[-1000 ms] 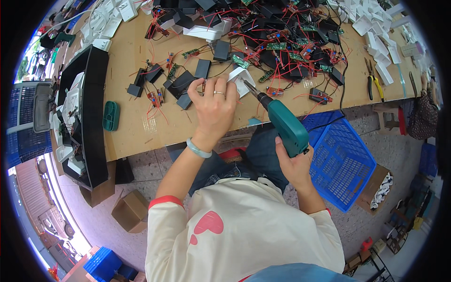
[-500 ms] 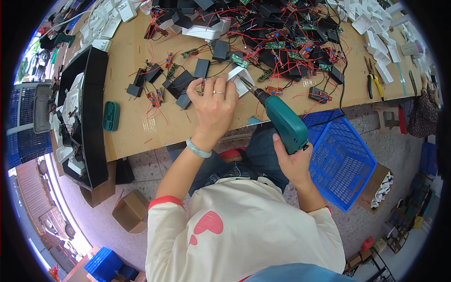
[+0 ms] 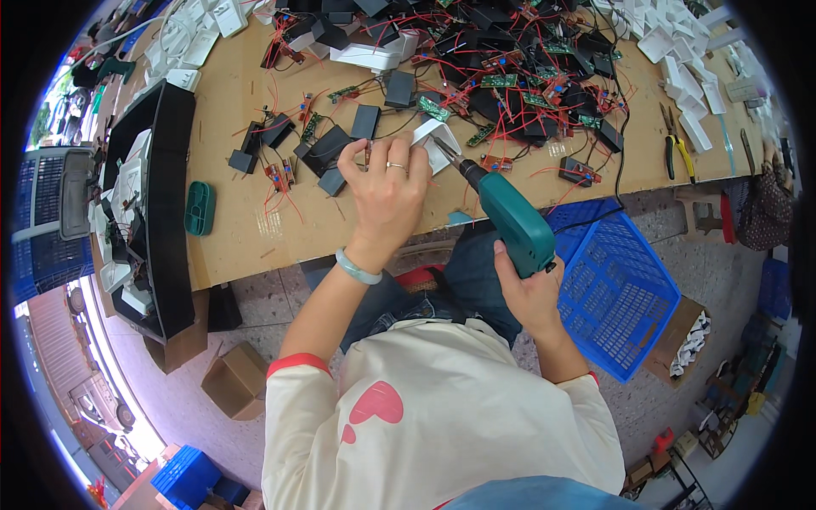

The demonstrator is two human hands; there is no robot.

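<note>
— Seen from above: what in the hands?

— Left hand (image 3: pixel 387 191) laid palm down over a small white casing (image 3: pixel 435 143) near the front edge of the table (image 3: pixel 238 110), fingers curled tight round it, ring on one finger, pale bracelet (image 3: pixel 357 268) at the wrist. Right hand (image 3: pixel 531 293) wrapped fully round the grip of a green power screwdriver (image 3: pixel 510 221), held off the front edge, bit angled up and left onto the casing.

— How far along?

— Hard to judge. Bit touching the casing, so probably mid-fastening on this piece. Behind it, across the far half of the table, a tangle of black boxes (image 3: pixel 327 153), green circuit boards (image 3: pixel 501 81) and red wires (image 3: pixel 527 51), seemingly loose and unassembled. More white casings (image 3: pixel 680 51) toward the far right corner.

— Arm pose?

— Left forearm stretched straight forward, wrist bent down. Right elbow tucked close, wrist cocked inward.

— Anything else nearby?

— Blue plastic basket (image 3: pixel 616 293) on the floor to the right; yellow-handled pliers (image 3: pixel 677 153) near the right edge.
</note>
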